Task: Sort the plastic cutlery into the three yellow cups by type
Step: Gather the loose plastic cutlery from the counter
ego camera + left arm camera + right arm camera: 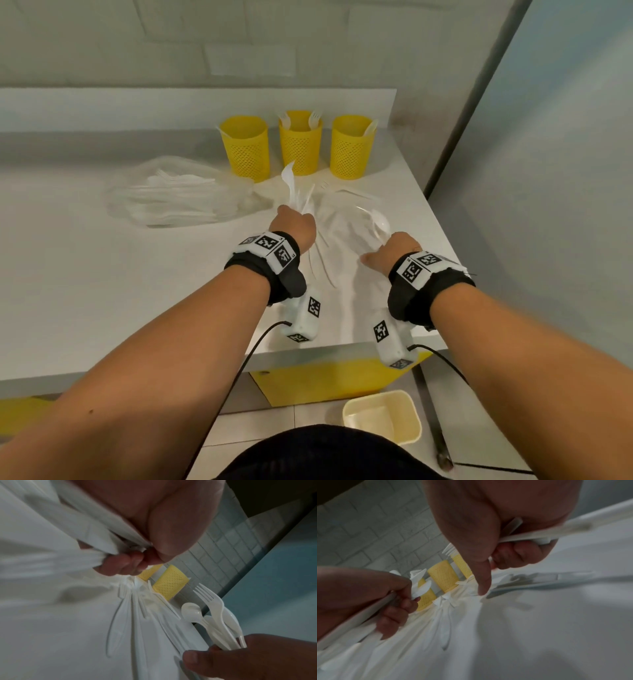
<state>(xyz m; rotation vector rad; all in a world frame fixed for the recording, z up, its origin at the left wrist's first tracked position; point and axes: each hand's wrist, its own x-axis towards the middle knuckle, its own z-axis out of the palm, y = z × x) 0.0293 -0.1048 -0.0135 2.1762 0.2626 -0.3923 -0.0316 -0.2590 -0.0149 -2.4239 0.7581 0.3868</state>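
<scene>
Mid-sort: left hand (294, 224) gripping knives (295, 186), right hand (390, 251) clutching spoons (378, 219). Next: dropping each into cups (299, 145) at twelve o'clock.

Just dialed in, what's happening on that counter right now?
A person is sorting white plastic cutlery. The left hand grips a bunch of pieces, the right hand a bunch with spoons and a fork. More loose cutlery lies on the white counter, plus a clear bag of cutlery at left. Of the three yellow cups, the middle cup already shows forks.
</scene>
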